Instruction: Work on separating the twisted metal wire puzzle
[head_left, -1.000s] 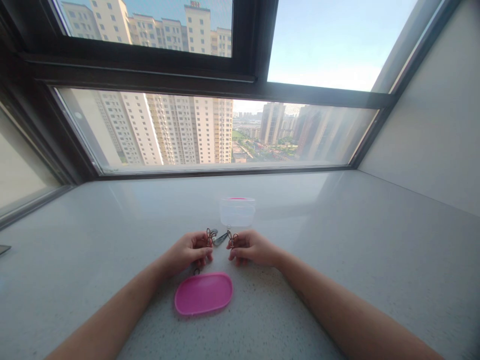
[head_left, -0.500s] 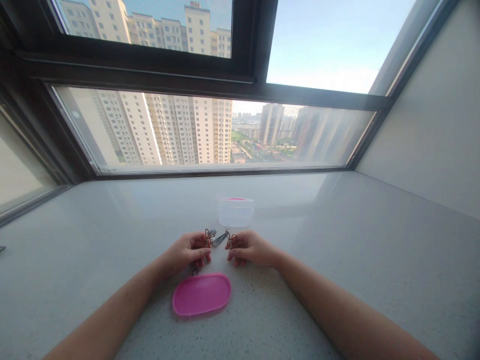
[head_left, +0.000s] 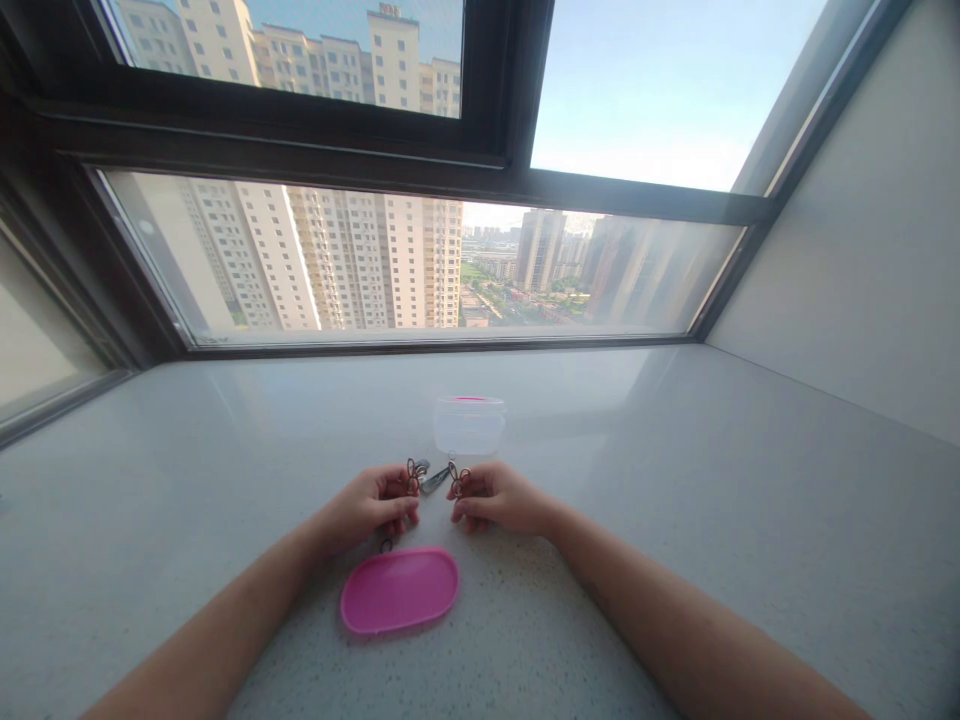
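Note:
My left hand (head_left: 367, 507) pinches a small looped wire piece (head_left: 412, 476) between thumb and fingers. My right hand (head_left: 499, 498) pinches a similar bronze-coloured wire piece (head_left: 456, 480) in the same way, and the two pieces are a short gap apart. Just beyond them, a metal nail clipper (head_left: 435, 479) lies on the speckled stone counter (head_left: 675, 480). Behind it stands a clear plastic tub (head_left: 469, 425). A pink oval lid (head_left: 399, 590) lies near my wrists, and a small dark wire loop (head_left: 386, 545) sits at its far edge, partly hidden by my left hand.
The counter runs to a dark-framed window (head_left: 420, 265) at the far side, with high-rise buildings beyond the glass. A pale wall (head_left: 847, 270) rises along the right side, and another window pane (head_left: 45, 330) lies at the left.
The whole view has drifted slightly left and tilted. My hands stay nearly still, holding the wire pieces, and the objects on the counter have not visibly moved.

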